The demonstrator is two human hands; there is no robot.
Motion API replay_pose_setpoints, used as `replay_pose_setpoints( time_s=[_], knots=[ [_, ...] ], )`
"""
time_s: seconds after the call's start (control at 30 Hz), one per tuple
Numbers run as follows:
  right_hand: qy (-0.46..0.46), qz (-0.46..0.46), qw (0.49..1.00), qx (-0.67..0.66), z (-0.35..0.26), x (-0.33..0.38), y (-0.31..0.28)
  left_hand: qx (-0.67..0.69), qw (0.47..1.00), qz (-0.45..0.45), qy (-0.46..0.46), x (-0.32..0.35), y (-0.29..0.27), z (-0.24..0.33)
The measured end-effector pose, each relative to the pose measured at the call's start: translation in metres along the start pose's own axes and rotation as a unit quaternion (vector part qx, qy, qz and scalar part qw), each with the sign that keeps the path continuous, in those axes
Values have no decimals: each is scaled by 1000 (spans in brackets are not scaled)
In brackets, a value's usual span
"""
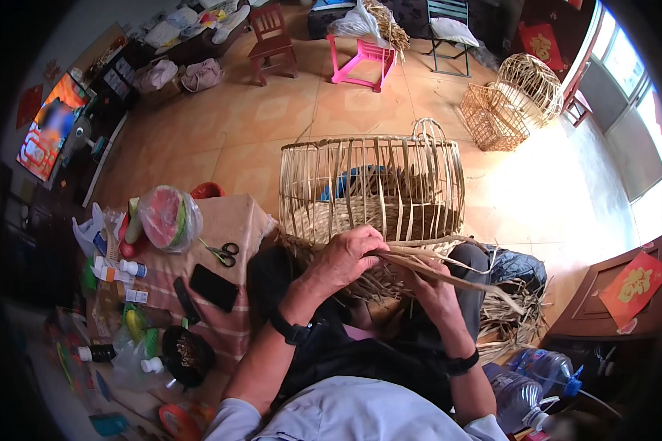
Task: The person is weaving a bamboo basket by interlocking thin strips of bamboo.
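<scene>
A large, partly woven straw basket (301,184) stands between my knees, its upright stakes spaced apart and a looped handle at the far rim. My left hand (354,253) is closed at the near edge of the basket, fingers pinching dried straw strips (471,278). The same strips pass through the closed fingers of my right hand (432,290), just to its right, and their loose ends reach out past my right knee. Something blue (357,176) shows through the stakes. My fingertips partly hide where the strips meet the basket.
At left, a cloth-covered table (235,213) holds scissors (224,253), a black phone (214,287) and a wrapped watermelon piece (168,220). Loose straw (511,316) and water bottles (507,393) lie at right. Farther off are other baskets (493,117), a pink stool (360,62) and chairs.
</scene>
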State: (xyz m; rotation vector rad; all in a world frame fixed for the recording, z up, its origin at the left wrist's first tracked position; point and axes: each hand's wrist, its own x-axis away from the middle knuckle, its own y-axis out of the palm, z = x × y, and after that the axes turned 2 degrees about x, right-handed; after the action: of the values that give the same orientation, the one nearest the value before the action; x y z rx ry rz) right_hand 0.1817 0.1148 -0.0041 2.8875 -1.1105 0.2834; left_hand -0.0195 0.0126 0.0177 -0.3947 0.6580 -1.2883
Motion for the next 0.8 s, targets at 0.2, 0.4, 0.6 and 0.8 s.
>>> replay_pose_setpoints(
  time_s=[0.2, 0.4, 0.6, 0.8],
  knots=[
    [-20, -33, 854, -520, -17, 3, -33, -23, 996, 80, -19, 3, 16, -7],
    [23, -54, 992, -114, -15, 0, 8, -18, 995, 96, -9, 1, 19, -7],
    [-3, 36, 990, -139, -14, -19, 31, -59, 979, 194, -18, 12, 26, 10],
    [-46, 44, 995, -81, -12, 3, 6, -16, 994, 104, 38, 16, -6, 6]
  ],
)
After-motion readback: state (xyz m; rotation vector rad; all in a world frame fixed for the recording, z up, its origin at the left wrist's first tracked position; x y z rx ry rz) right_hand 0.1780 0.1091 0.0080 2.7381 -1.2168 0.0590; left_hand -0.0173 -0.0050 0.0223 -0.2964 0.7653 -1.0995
